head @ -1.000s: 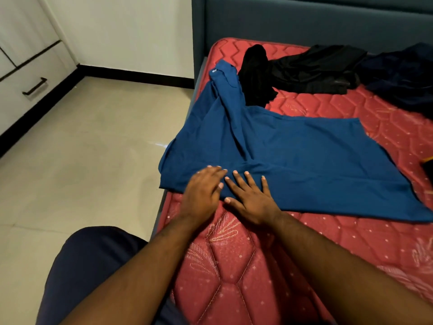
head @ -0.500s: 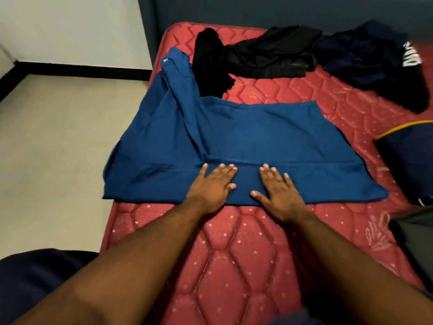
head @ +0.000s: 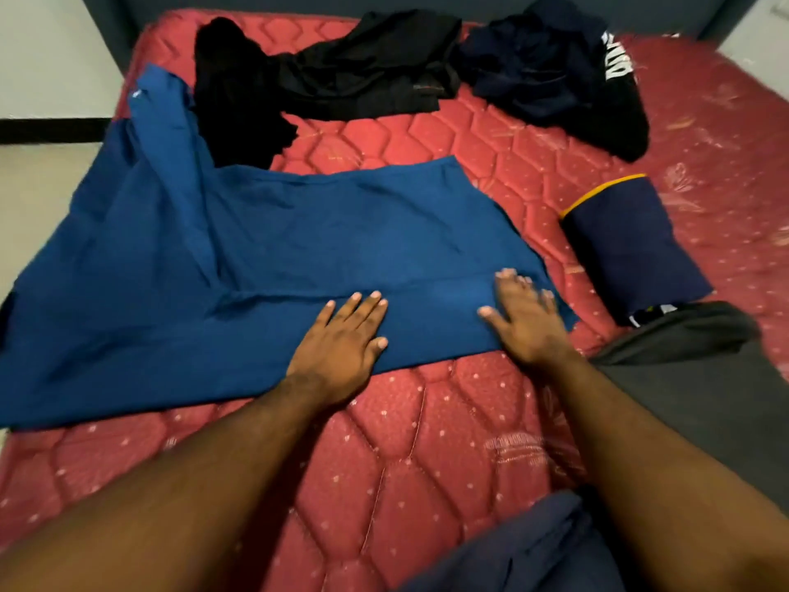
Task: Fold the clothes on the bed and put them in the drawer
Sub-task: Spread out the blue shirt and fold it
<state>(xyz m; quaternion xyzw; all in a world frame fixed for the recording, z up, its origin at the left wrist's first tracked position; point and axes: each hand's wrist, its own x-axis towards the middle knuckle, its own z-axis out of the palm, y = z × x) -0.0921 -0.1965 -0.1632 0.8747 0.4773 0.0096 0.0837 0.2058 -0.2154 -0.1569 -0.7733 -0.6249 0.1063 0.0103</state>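
Item: blue garment (head: pixel 299 249), spread flat on the red quilted mattress (head: pixel 384 442), left portion draped over the bed's edge toward the floor; a long strip of it runs up toward the head of the bed

Left hand (head: pixel 341 339): fingers straight, palm flat on the near hem, holding nothing

Right hand (head: pixel 525 318): likewise flat and ungripping, pressed near the garment's right corner, slightly blurred

Awaiting folding: black garment (head: pixel 341 74) and dark navy garment with white lettering (head: pixel 555 74), both heaped at the far end, well apart from the hands

Apparently folded: navy piece with yellow trim (head: pixel 632 245), right of the blue garment; a dark grey cloth (head: pixel 691 378) lies just beside it

Step judged: smoothing before the first fold

Handling notes: sweep palms outward from the centre to push creases to the edges; pull the overhanging left side onto the mattress first, or its weight likely drags the fold askew; square the hem before lifting

Drawer: not in view
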